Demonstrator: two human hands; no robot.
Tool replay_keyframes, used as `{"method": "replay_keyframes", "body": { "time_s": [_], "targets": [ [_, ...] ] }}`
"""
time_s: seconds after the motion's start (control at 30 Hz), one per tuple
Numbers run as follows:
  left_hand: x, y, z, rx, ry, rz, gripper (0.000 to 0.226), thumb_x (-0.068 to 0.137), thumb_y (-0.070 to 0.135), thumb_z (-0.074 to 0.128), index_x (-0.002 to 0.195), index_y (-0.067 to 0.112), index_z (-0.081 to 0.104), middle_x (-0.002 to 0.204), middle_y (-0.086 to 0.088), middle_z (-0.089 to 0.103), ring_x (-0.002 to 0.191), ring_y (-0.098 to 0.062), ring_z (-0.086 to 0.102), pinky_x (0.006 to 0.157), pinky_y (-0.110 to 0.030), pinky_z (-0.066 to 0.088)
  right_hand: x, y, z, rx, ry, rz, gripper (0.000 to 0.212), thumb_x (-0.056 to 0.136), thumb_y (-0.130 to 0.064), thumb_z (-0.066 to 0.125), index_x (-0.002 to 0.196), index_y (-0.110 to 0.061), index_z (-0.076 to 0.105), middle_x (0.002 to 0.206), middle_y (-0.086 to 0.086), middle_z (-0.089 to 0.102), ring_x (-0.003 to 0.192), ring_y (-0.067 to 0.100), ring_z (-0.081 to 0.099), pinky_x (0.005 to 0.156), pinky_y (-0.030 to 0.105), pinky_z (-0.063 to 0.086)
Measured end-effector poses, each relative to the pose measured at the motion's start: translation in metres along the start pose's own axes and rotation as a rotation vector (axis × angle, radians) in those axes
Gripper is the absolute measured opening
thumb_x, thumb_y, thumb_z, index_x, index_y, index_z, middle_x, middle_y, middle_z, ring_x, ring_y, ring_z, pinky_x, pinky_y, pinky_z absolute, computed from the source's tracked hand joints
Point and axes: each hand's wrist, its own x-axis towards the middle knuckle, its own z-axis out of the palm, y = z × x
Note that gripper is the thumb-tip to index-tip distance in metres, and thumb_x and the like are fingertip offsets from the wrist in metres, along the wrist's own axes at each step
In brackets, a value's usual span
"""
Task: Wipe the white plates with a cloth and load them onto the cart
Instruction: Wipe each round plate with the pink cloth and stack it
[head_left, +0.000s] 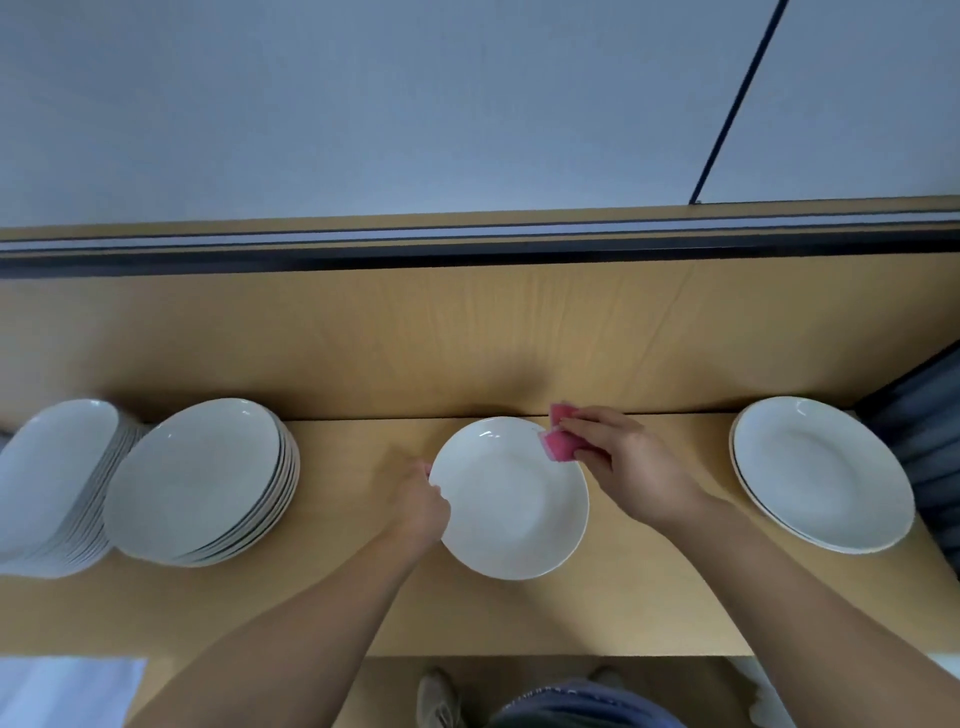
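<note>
A single white plate (511, 501) lies in the middle of the wooden table (363, 613). My left hand (421, 506) grips its left rim. My right hand (623, 457) holds a pink cloth (558, 441) at the plate's upper right rim. Two tall stacks of white plates stand at the left, one (200, 475) near the middle and one (52, 483) at the frame's left edge. A short stack of white plates (823, 470) sits at the right.
A raised wooden back panel (467, 338) runs behind the table, with a pale wall above it. A dark object (924, 415) stands at the far right edge. My shoes show below the table's front edge. No cart is in view.
</note>
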Motion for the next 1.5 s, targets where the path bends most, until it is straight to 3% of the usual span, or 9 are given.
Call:
{"method": "replay_keyframes", "body": {
  "time_s": [0.17,0.4,0.53,0.6,0.7,0.8,0.93,1.23,1.5],
  "targets": [
    [0.005,-0.018,-0.009,-0.015,0.001,-0.036,0.023,0.095,0.004,0.042,0.117,0.008,0.045,0.100,-0.006,0.055,0.079,-0.015,0.051,0.056,-0.022,0.037,0.015,-0.019,0.021,-0.004,-0.072,0.002,0.038,0.094,-0.008,0.057,0.128,-0.021,0.063,0.138,-0.007,0.054,0.127,0.013,0.049,0.105,0.031,0.041],
    [0.006,-0.029,-0.012,0.097,-0.035,-0.012,0.026,0.097,0.016,0.045,0.122,0.011,0.049,0.104,-0.001,0.059,0.090,-0.019,0.055,0.074,-0.028,0.042,0.031,-0.021,0.045,-0.077,-0.171,0.005,0.040,0.094,-0.012,0.056,0.132,-0.025,0.058,0.141,-0.007,0.051,0.127,0.014,0.047,0.104,0.027,0.039],
    [0.010,-0.034,-0.023,0.439,-0.099,0.173,0.053,0.097,0.032,0.047,0.145,0.017,0.029,0.125,-0.003,0.059,0.109,-0.023,0.057,0.084,-0.029,0.043,0.047,-0.024,0.068,-0.123,-0.240,-0.011,0.042,0.096,-0.014,0.052,0.136,-0.026,0.054,0.143,-0.009,0.047,0.126,0.015,0.047,0.101,0.025,0.039],
    [0.010,-0.043,-0.030,0.467,-0.187,0.254,0.066,0.093,0.041,0.052,0.150,0.026,0.022,0.130,0.001,0.057,0.112,-0.021,0.055,0.091,-0.032,0.045,0.054,-0.025,0.085,-0.150,-0.244,-0.008,0.042,0.096,-0.014,0.051,0.136,-0.023,0.053,0.143,-0.006,0.046,0.123,0.018,0.047,0.098,0.026,0.040],
    [0.005,-0.054,-0.040,0.435,-0.296,0.314,0.092,0.076,0.055,0.065,0.150,0.038,0.012,0.133,0.010,0.055,0.114,-0.019,0.054,0.091,-0.033,0.044,0.058,-0.018,0.124,-0.191,-0.258,0.012,0.047,0.092,-0.005,0.049,0.138,-0.019,0.049,0.144,0.001,0.044,0.124,0.026,0.046,0.099,0.032,0.043],
    [0.005,-0.056,-0.040,0.427,-0.280,0.336,0.097,0.071,0.059,0.068,0.147,0.041,0.011,0.126,0.008,0.059,0.106,-0.017,0.056,0.087,-0.032,0.046,0.058,-0.019,0.157,-0.217,-0.282,0.124,0.058,0.092,-0.002,0.048,0.147,-0.015,0.036,0.154,0.003,0.030,0.140,0.028,0.030,0.109,0.039,0.037],
    [0.005,-0.058,-0.041,0.406,-0.285,0.321,0.097,0.073,0.056,0.070,0.148,0.041,0.010,0.128,0.007,0.057,0.111,-0.018,0.054,0.086,-0.026,0.039,0.052,-0.033,0.177,-0.353,-0.275,0.186,0.065,0.096,-0.019,0.048,0.153,-0.012,0.018,0.159,0.015,0.013,0.146,0.034,0.012,0.118,0.047,0.021],
    [0.011,-0.060,-0.043,0.533,-0.284,0.302,0.105,0.076,0.058,0.070,0.154,0.029,0.006,0.142,0.003,0.050,0.126,-0.022,0.048,0.099,-0.031,0.040,0.046,-0.039,0.176,-0.466,-0.524,-0.029,0.075,0.091,-0.019,0.049,0.155,-0.021,0.010,0.163,0.003,0.000,0.149,0.025,0.000,0.120,0.038,0.001],
    [0.013,-0.057,-0.043,0.608,-0.229,0.363,0.101,0.073,0.064,0.068,0.151,0.029,0.014,0.119,0.002,0.062,0.104,-0.020,0.059,0.086,-0.031,0.048,0.023,-0.029,0.175,-0.417,-0.598,-0.314,0.054,0.099,-0.026,0.043,0.151,-0.029,0.028,0.160,-0.003,0.021,0.148,0.022,0.012,0.122,0.038,0.009]
  ]
}}
